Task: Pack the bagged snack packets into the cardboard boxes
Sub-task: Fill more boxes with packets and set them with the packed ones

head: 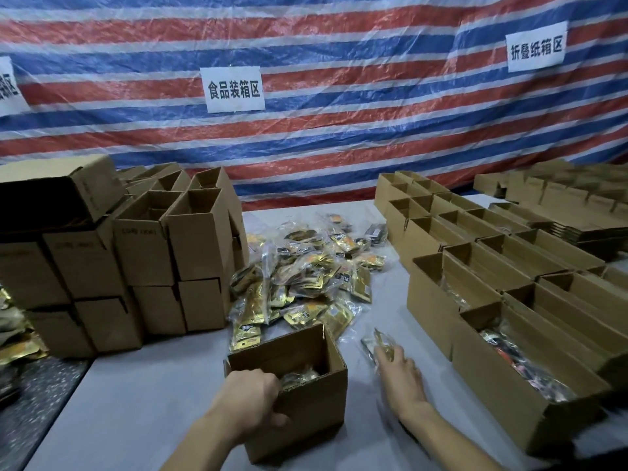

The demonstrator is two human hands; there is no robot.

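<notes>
One cardboard box (306,402) held, a bagged packet (375,345) reached on the surface (153,402)
The near rim of the cardboard box is gripped by the left hand (249,399), fingers curled over it. The right hand (399,375) is stretched palm-down onto the bagged packet just beside; whether it is grasped cannot be told.

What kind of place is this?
Probably a makeshift food-packing station: stacks of brown cardboard boxes, a heap of bagged gold snack packets, and a white paper sign reading "food boxing area" on a striped tarpaulin.
</notes>
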